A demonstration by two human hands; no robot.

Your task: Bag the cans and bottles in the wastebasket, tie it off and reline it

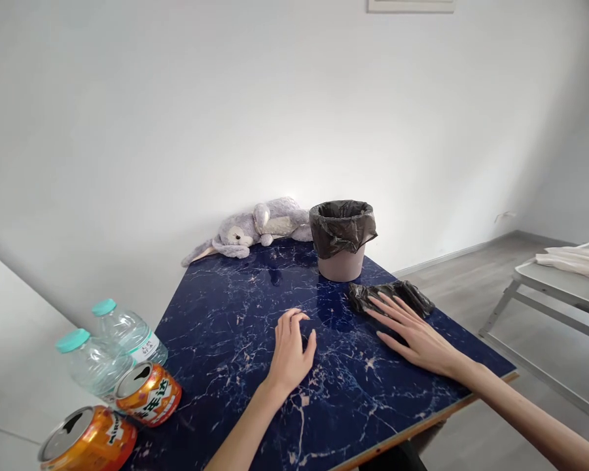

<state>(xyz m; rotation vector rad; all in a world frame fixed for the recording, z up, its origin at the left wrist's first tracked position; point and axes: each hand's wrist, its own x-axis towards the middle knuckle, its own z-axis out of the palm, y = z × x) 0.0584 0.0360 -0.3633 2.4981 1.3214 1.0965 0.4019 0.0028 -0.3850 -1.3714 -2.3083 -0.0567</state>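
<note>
My left hand is over the middle of the blue marbled table, its fingers loosely bent and the thumb apart, holding nothing. My right hand stretches out flat with spread fingers at the near edge of a bundle of black plastic bags. Its fingertips overlap the bundle; whether they press on it I cannot tell. Behind the bundle stands a small pinkish-grey trash bin, lined with a black bag folded over its rim.
A grey plush rabbit lies against the wall. At the left edge are two clear bottles with teal caps and two opened orange soda cans. Off to the right, a white folding rack or table carries pale cloth.
</note>
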